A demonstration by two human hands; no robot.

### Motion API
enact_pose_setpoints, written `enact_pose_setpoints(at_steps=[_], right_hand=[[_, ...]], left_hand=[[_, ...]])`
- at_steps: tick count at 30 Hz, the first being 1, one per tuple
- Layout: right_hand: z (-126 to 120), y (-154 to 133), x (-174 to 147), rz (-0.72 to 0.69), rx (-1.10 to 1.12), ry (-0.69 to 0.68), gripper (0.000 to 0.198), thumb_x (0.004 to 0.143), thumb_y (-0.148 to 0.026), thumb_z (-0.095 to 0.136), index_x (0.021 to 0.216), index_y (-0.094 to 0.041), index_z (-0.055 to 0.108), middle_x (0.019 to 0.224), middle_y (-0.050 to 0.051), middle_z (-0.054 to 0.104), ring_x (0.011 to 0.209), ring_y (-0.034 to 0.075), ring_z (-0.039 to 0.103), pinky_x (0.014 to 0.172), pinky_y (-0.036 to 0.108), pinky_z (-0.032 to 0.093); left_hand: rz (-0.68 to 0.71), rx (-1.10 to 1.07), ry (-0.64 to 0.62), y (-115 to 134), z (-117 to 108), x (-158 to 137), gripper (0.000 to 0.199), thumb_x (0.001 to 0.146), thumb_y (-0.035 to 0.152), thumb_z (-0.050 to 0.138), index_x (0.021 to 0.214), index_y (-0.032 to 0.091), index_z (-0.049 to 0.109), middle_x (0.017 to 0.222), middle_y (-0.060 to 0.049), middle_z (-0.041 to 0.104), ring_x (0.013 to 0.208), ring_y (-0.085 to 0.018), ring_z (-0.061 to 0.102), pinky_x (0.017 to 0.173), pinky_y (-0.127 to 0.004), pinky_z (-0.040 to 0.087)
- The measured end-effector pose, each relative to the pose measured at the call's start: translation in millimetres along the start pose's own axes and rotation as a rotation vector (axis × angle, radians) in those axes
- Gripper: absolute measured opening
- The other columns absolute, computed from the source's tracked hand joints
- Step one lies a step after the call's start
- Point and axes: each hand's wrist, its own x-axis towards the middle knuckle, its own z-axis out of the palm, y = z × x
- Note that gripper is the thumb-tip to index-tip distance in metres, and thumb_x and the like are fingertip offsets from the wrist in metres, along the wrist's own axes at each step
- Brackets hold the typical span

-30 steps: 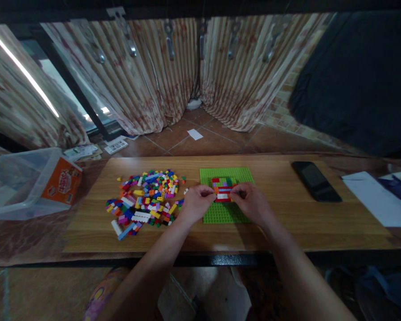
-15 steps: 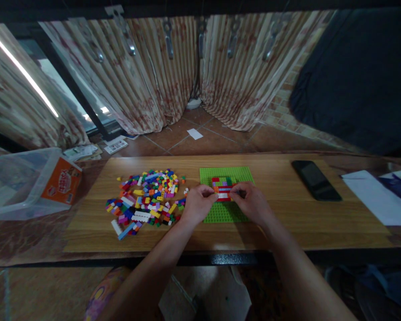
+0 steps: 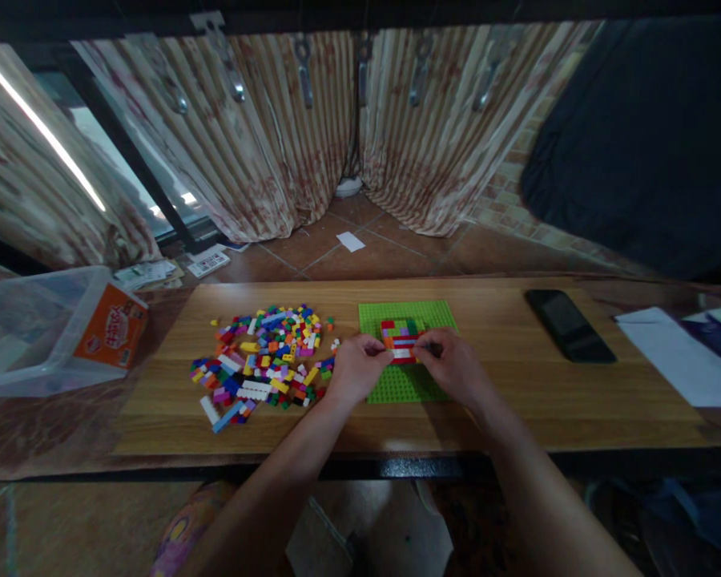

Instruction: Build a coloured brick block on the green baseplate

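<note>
A green baseplate (image 3: 405, 391) lies on the wooden board and bears a small build of toy bricks (image 3: 406, 328) in red, green, purple, orange and other colours. Along the near side of this build is a long white brick (image 3: 402, 353), with red strips behind and in front of it. My left hand (image 3: 361, 367) pinches its left end with thumb and forefinger. At the right end, my right hand (image 3: 449, 358) does the same with bent fingers. The fingertips partly cover both ends of the brick.
Left of the baseplate spreads a pile of loose toy bricks (image 3: 264, 361). A clear plastic bin (image 3: 42, 336) with an orange label stands at the far left. To the right lie a black phone (image 3: 569, 324) and white papers (image 3: 678, 353). The wooden board (image 3: 498, 417) ends near my forearms.
</note>
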Motion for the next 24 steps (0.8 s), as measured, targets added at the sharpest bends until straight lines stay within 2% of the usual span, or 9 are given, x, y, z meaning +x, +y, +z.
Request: enact_pose_setpoints(at_steps=[8, 17, 24], right_hand=[[0.7, -0.9, -0.4, 0.009, 0.005, 0.010, 0.009, 0.077, -0.024, 0.059, 0.073, -0.020, 0.067, 0.082, 0.004, 0.063, 0.078, 0.018, 0.057, 0.075, 0.033, 0.045], [-0.6, -3.2, -0.6, 0.020, -0.003, -0.027, 0.011, 0.079, -0.025, 0.058, 0.074, -0.019, 0.066, 0.081, 0.005, 0.061, 0.075, 0.018, 0.056, 0.071, 0.032, 0.044], [0.4, -2.5, -0.5, 0.005, 0.001, -0.015, 0.009, 0.078, -0.022, 0.059, 0.075, -0.019, 0.067, 0.084, 0.006, 0.063, 0.081, 0.019, 0.058, 0.076, 0.032, 0.045]], left_hand=[[-0.040, -0.082, -0.028, -2.3, -1.9, 1.5, 0.009, 0.068, 0.022, 0.070, 0.071, 0.015, 0.066, 0.062, 0.002, 0.063, 0.057, -0.011, 0.057, 0.055, -0.023, 0.043], [0.084, -0.038, -0.013, -3.1, -0.3, -1.0, 0.009, 0.072, 0.017, 0.066, 0.080, 0.016, 0.065, 0.067, 0.001, 0.066, 0.062, -0.012, 0.060, 0.057, -0.022, 0.044], [0.161, -0.014, -0.063, 3.2, -5.1, -4.9, 0.006, 0.075, 0.013, 0.060, 0.073, 0.016, 0.065, 0.070, 0.000, 0.068, 0.066, -0.012, 0.061, 0.062, -0.022, 0.045]])
